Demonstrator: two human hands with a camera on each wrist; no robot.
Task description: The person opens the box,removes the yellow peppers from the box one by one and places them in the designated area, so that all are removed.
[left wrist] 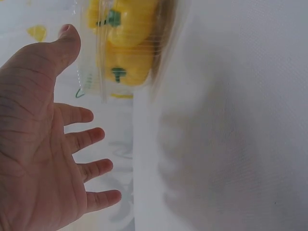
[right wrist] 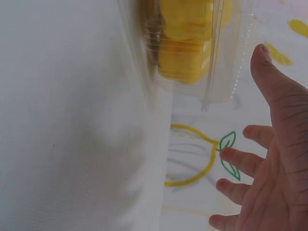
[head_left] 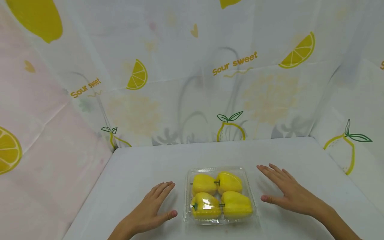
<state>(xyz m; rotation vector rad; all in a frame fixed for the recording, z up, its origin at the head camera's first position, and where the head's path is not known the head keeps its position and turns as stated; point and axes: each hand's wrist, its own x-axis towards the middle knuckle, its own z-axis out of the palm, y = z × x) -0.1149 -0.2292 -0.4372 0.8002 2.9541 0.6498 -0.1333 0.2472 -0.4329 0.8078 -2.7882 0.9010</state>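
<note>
A clear plastic clamshell box (head_left: 220, 170) stands on the white table with its lid down. Inside it are several yellow bell peppers (head_left: 237, 204) with green stems, laid in two rows. To the left of the box, my left hand (head_left: 147, 213) hovers with fingers spread and holds nothing. My right hand (head_left: 292, 193) is held the same way on the box's right side, thumb toward it. Both wrist views show bare palms facing the box, apart from its walls; the left palm (left wrist: 38, 139) and the right palm (right wrist: 284, 159) carry nothing.
The white tabletop (head_left: 144, 166) extends around the box on all sides. Behind it hangs a pale curtain (head_left: 186, 100) printed with lemons and lettering, which also runs along the left and right sides of the table.
</note>
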